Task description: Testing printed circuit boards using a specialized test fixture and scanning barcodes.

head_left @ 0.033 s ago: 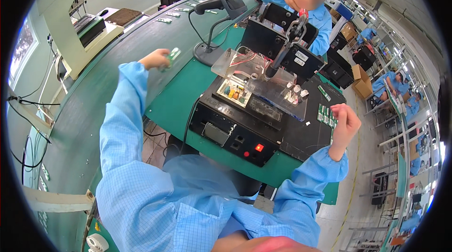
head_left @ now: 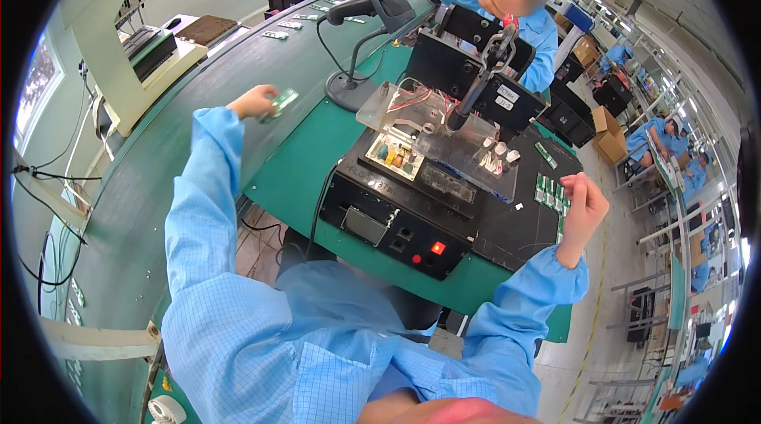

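A curved green conveyor belt (head_left: 135,186) runs past a black test box (head_left: 420,202) (clear cover on top). The left hand (head_left: 252,101) pinches a small green circuit board (head_left: 282,101) over the belt's edge. The right hand (head_left: 585,204), fingers curled shut, hovers beside a stack of boards (head_left: 548,189).

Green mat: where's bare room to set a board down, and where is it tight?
Free: the green mat between the scanner stand and the black test fixture, near the left hand. Also the dark conveyor belt left of the mat. Crowded: the fixture top and the small boards by the right hand.
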A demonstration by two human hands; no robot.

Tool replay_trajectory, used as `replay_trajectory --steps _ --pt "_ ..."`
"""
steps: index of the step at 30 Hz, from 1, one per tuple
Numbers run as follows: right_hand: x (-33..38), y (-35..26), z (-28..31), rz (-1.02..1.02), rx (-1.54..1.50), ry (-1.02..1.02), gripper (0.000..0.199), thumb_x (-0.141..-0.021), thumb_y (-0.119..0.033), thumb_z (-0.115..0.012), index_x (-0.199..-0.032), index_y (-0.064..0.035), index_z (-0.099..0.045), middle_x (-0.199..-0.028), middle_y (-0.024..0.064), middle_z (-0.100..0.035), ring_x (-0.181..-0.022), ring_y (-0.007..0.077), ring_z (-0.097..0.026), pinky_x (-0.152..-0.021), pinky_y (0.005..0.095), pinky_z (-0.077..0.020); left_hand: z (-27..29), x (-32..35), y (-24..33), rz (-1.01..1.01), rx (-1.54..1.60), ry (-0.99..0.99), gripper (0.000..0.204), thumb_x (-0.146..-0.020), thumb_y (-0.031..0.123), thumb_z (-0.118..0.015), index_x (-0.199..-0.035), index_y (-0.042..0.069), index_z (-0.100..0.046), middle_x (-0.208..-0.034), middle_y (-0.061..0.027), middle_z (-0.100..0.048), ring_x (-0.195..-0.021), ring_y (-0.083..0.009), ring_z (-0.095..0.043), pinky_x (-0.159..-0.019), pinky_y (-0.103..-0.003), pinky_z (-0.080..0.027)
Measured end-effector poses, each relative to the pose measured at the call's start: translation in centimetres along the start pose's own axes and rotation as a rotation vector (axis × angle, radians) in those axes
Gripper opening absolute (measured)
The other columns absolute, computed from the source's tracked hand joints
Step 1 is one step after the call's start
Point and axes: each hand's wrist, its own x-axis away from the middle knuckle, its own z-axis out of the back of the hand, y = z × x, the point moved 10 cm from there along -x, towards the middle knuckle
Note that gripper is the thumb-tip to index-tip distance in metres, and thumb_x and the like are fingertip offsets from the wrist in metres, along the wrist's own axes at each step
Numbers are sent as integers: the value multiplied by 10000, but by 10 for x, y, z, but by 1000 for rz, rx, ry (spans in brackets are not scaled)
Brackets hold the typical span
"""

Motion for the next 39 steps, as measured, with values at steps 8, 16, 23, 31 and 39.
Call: replay_trajectory --steps 8,16,23,31,39 --pt "64 139 83 -190 523 51 313 -972 -154 -640 -1271 -63 -662 -1163 133 -720 -1028 263 -684 -881 380 -538 77 0 -144 -172 -389 215 385 -767 13 -606 -1134 23 -722 -1089 -231 -721 -1091 -389 -671 -954 -457 -520" --pt "155 168 127 -105 775 -127 380 -875 -3 -570 -1230 -82 -680 -1222 149 -681 -1183 361 -592 -1057 454 -458 135 24 -187 -74 -853 462 465 -850 -29 -554 -1276 127 -652 -1307 -159 -610 -1249 -407 -529 -1077 -495 -452" --pt "139 222 117 -249 854 -166 479 -837 28 -531 -1261 -145 -670 -1287 69 -676 -1274 323 -538 -1069 487 -435 102 30 -65 -408 -679 648 453 -855 -4 -563 -1298 78 -609 -1265 -186 -592 -1221 -413 -539 -1028 -495 -457" --pt "103 268 77 -378 893 -411 354 -877 -29 -604 -1194 -128 -727 -1149 123 -730 -1127 345 -639 -975 485 -495 -22 68 87 -793 -296 496 374 -869 -2 -581 -1236 44 -636 -1214 -182 -590 -1188 -379 -557 -1053 -444 -432" --pt "108 207 28 -425 531 -544 289 -927 -39 -582 -1174 -65 -730 -1028 160 -751 -945 357 -712 -847 416 -558 -87 95 97 -851 -172 456 356 -862 -46 -587 -1199 50 -651 -1226 -173 -542 -1174 -360 -559 -1020 -419 -463"
